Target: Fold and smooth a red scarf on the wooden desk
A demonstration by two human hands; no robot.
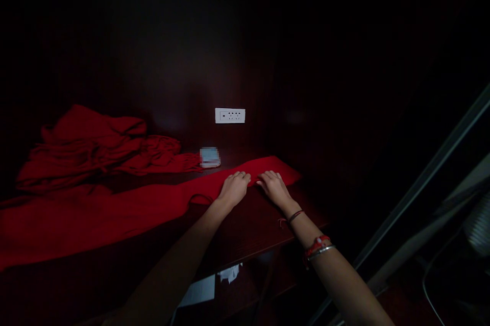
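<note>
A long strip of red cloth [145, 206] lies across the dark wooden shelf, from the left edge to the right of my hands. My left hand [234, 188] rests on its near edge, fingers curled over the fabric. Just to the right, my right hand [274, 186] is bent over the same edge, its thumb close to the left one. The cloth under both palms is partly hidden. Beside my left wrist, the fabric bulges into a small loop. The far right end of the strip lies flat, past my right fingers.
A crumpled red fabric pile [95, 142] sits at the back left. Near it is a small pale-blue blurred object [210, 156]. A white socket panel [230, 115] is on the back wall. Papers [201, 289] lie below the shelf's front edge [252, 254]; a metal rail [401, 208] slants at right.
</note>
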